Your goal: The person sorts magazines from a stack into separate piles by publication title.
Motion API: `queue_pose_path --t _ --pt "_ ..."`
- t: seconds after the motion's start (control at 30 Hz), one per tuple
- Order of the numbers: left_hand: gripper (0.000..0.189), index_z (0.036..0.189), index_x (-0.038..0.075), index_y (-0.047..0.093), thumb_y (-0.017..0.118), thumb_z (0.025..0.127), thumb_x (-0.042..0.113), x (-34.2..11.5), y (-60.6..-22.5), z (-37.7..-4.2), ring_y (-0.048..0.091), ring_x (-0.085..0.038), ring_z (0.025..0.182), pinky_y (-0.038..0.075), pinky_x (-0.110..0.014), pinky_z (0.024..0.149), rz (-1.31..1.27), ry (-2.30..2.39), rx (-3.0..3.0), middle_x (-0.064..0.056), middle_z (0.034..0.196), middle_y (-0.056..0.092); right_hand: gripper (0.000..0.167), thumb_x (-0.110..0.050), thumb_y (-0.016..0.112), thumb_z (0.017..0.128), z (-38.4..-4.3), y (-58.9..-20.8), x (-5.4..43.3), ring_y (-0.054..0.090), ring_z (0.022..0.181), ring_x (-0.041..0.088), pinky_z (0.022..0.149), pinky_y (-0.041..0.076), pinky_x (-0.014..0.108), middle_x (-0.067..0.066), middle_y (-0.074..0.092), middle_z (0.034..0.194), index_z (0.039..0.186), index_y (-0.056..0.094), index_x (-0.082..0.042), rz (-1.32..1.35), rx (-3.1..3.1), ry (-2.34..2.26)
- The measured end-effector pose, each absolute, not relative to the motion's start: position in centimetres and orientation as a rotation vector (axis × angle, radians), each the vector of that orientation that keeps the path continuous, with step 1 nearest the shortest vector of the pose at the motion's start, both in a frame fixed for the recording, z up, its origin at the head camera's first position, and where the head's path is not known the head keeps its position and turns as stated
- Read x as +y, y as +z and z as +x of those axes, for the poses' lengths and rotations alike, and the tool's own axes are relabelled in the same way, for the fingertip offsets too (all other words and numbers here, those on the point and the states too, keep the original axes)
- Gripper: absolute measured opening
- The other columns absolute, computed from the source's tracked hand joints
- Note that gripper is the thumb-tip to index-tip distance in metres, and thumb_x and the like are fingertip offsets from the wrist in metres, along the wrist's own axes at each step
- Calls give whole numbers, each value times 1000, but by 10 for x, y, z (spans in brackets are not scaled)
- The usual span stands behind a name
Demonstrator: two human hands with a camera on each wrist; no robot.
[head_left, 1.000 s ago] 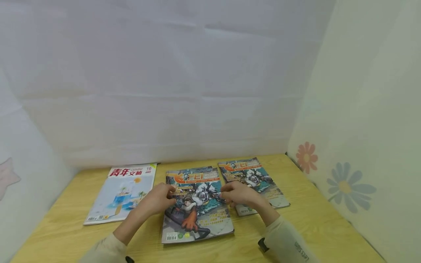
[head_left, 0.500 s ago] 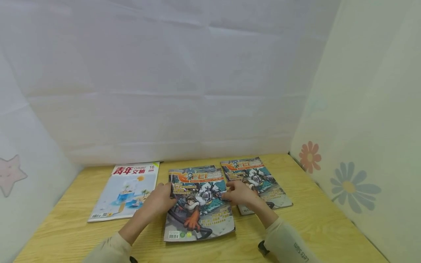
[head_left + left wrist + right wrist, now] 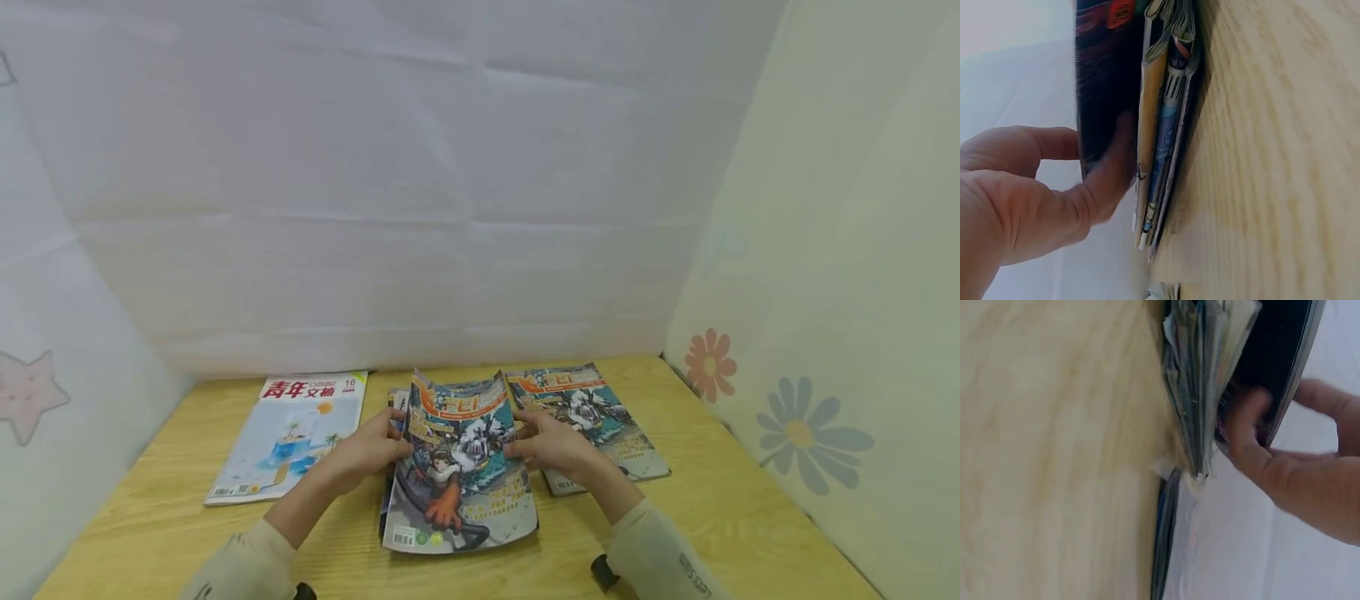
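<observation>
A magazine [image 3: 468, 475] with a cartoon cover is raised and bent between both hands. My left hand [image 3: 363, 454] pinches its left edge, and my right hand [image 3: 551, 446] pinches its right edge. Under it lies a stack of several magazines [image 3: 1163, 125], whose corner shows behind the raised one in the head view. Both wrist views show a gap between the raised magazine's dark underside [image 3: 1275, 359] and the stack. One finger or thumb of each hand reaches into that gap.
Left on the wooden table [image 3: 135, 517] lies a white and blue magazine [image 3: 288, 442]. At the right lies a magazine [image 3: 622, 437] with the same cartoon cover, partly behind the right hand. A white cloth wall [image 3: 450, 208] stands behind, with light panels at both sides.
The top magazine has come up off the stack, its edges curling upward, and shifted slightly right. Both hands have risen with it, uncovering the stack's upper left corner.
</observation>
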State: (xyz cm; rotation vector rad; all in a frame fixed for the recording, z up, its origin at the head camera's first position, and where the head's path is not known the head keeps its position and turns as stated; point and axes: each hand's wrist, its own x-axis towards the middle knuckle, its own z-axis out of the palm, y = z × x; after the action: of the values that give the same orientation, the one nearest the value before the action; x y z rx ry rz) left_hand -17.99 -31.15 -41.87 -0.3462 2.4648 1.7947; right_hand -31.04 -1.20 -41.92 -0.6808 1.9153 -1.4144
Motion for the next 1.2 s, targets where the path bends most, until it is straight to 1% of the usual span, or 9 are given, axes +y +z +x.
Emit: queue_pose_path --t 0.2,0.3,0.43,0.57,0.73,0.8,0.9,1.07,1.2 --pt "83 159 0 11 62 94 -6 -312 -420 -179 58 -46 118 55 -55 84 -296 1902 2343 -42 152 25 100 1 67 95 -305 -412 -18 43 61 14 54 34 34 10 48 106 165 4 -33 -639 1732 -1411" --pt "83 160 -1 7 58 94 -9 -314 -420 -177 63 -41 111 56 -52 80 -289 1937 2337 -40 153 27 102 8 63 93 -305 -413 -19 31 53 12 53 31 32 22 45 129 164 4 -37 -643 1724 -1427" --pt "80 159 -2 6 55 97 -11 -316 -417 -175 69 -35 98 58 -48 76 -303 2023 2320 -37 149 37 102 10 61 93 -307 -414 -18 29 51 12 53 32 31 21 -19 165 163 7 -42 -661 1699 -1500" --pt "77 159 1 8 55 100 -8 -319 -408 -174 68 -34 101 58 -47 77 -284 2099 2313 -34 152 36 101 7 63 94 -312 -410 -15 27 48 10 52 30 27 20 -16 165 162 9 -46 -679 1635 -1607" --pt "75 161 8 16 58 100 -4 -325 -394 -176 69 -33 97 58 -46 76 -227 2183 2319 -28 153 39 99 5 64 95 -315 -399 -12 30 51 9 52 30 25 21 23 158 161 11 -47 -703 1544 -1736" --pt "76 161 12 18 61 100 -3 -326 -389 -176 69 -32 96 58 -46 75 -213 2193 2334 -27 153 40 99 6 65 95 -317 -396 -11 32 52 10 52 31 25 25 42 115 161 12 -46 -705 1512 -1772" --pt "79 162 15 19 65 99 3 -326 -384 -175 68 -29 98 57 -47 76 -194 2190 2353 -26 153 40 100 7 64 94 -319 -393 -7 34 54 9 51 31 24 29 38 133 162 12 -45 -718 1493 -1805" --pt "82 162 15 21 71 98 15 -320 -382 -177 67 -26 98 57 -44 79 -161 2181 2354 -28 144 48 98 7 64 94 -325 -387 6 36 54 8 50 32 23 25 -19 163 163 13 -42 -744 1569 -1840" --pt "82 161 16 24 74 96 21 -308 -386 -184 67 -28 100 57 -44 81 -164 2193 2321 -28 145 46 97 7 64 95 -330 -382 19 35 53 9 50 31 24 21 -15 165 164 12 -37 -780 1645 -1841"
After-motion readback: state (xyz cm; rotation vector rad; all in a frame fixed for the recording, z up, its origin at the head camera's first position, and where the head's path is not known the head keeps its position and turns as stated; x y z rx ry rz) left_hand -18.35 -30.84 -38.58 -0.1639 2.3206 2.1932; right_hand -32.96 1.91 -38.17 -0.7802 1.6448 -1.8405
